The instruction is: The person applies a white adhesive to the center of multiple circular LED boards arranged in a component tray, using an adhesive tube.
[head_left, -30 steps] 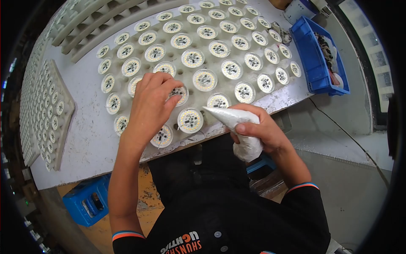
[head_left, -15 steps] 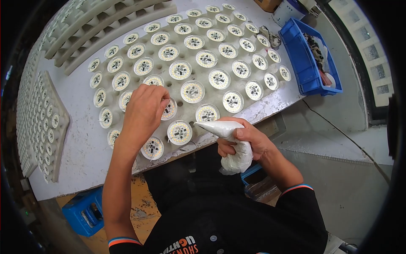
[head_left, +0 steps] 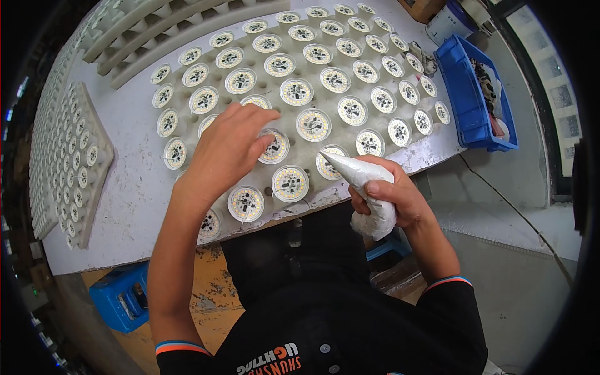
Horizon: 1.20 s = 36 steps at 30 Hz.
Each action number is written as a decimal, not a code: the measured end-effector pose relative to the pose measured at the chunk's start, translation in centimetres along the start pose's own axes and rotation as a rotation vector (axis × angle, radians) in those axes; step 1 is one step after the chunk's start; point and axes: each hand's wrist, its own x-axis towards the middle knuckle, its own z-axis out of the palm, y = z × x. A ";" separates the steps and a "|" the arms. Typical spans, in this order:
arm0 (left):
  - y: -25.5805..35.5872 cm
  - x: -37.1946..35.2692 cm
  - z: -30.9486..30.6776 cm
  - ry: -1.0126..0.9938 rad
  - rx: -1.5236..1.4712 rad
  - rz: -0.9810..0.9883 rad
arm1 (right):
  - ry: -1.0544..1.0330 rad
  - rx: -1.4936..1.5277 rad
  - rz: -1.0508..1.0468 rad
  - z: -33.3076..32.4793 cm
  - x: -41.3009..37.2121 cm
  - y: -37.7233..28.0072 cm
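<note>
My right hand [head_left: 400, 194] is wrapped around a white piping bag [head_left: 369, 178], full of something white. The bag's narrow tip points up and left, in front of an LED bulb disc [head_left: 330, 164] at the near side of the tray. Thumb and fingers apart, my left hand [head_left: 231, 140] hovers over the left part of the pale holder tray [head_left: 337, 140]. Nothing shows between its fingers. Its thumb partly covers a round LED board [head_left: 275, 147] with small black parts. Several such boards in clear rims stand in rows in the tray.
A second filled tray [head_left: 103, 134] stands on the white table [head_left: 134, 206] at the left. Long pale racks [head_left: 206, 31] lie at the back. A blue bin [head_left: 462, 112] with cloths sits at the right edge. A blue stool [head_left: 122, 300] is below.
My left hand has opened from a pinch above the discs and shifted slightly right. My right hand has moved up and right with the piping bag. The camera view has shifted too.
</note>
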 end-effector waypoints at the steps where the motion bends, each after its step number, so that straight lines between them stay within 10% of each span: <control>1: -0.2 0.2 0.0 -0.026 -0.012 0.048 | 0.017 -0.026 -0.002 0.0 -0.1 -0.2; 28: -2.4 3.5 -1.6 -0.430 0.068 0.104 | 0.178 -0.269 -0.040 0.4 0.4 -0.6; 36: 0.5 1.2 -0.8 -0.314 0.272 -0.357 | 0.137 -0.209 -0.021 -0.4 0.1 -0.7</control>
